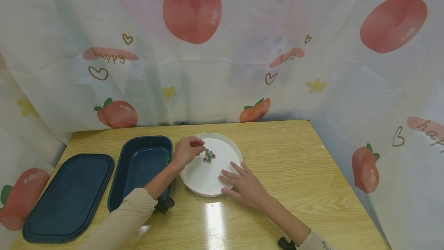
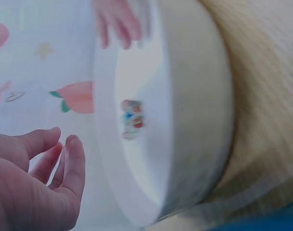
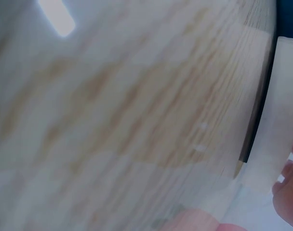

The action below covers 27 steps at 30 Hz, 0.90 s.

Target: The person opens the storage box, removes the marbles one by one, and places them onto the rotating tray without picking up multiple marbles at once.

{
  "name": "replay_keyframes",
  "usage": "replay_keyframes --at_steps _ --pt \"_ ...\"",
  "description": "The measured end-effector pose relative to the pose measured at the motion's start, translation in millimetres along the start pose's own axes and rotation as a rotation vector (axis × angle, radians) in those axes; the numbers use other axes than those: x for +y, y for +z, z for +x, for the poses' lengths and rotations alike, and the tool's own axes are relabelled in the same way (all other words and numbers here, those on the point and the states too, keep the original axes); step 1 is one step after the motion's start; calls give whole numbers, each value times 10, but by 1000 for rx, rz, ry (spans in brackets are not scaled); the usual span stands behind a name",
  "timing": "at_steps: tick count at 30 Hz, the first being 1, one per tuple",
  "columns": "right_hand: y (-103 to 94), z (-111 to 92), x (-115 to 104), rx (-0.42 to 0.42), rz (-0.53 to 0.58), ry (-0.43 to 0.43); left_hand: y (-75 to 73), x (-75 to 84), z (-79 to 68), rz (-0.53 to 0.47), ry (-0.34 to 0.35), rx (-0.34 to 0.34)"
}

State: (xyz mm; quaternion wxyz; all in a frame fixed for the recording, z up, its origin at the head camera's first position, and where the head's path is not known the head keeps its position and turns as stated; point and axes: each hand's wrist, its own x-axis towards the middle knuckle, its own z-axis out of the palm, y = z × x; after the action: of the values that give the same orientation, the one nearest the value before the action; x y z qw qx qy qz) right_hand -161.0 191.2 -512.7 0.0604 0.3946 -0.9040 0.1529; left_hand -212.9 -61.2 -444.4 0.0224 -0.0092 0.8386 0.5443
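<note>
A cluster of several small coloured glass marbles [image 1: 209,156] lies on the floor of a round white tray [image 1: 204,182] with a low rim. My left hand [image 1: 187,150] hovers over the tray's left side, close to the marbles. In the left wrist view, the thumb and fingers of this left hand [image 2: 45,180] are loosely bent, a small gap between their tips and nothing visible held. My right hand [image 1: 244,184] lies with fingers spread over the tray's right front rim. Part of that right hand [image 3: 288,195] shows at the edge of the right wrist view.
Left of the tray stands a deep dark blue box [image 1: 138,176], with small green marbles [image 1: 167,161] by its right wall. Farther left lies a flat dark blue lid [image 1: 69,200]. Everything rests on a wooden table [image 1: 295,173]; a printed curtain [image 1: 222,68] hangs behind.
</note>
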Motion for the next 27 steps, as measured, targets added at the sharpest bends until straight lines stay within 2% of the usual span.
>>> replay_keyframes --at_steps 6,13,16,20,27 --pt "6 9 1 6 2 -2 -246 55 -45 -70 6 -13" --pt "-1 0 -3 18 7 -7 -585 -76 -69 -28 61 -137" --pt "0 -7 -2 30 13 -13 -706 -157 -77 -19 68 -151" --pt "9 -12 2 33 13 -13 -837 -282 -69 -46 48 -153" --pt "12 -12 8 28 9 -14 -1060 -534 -49 -173 -32 -194"
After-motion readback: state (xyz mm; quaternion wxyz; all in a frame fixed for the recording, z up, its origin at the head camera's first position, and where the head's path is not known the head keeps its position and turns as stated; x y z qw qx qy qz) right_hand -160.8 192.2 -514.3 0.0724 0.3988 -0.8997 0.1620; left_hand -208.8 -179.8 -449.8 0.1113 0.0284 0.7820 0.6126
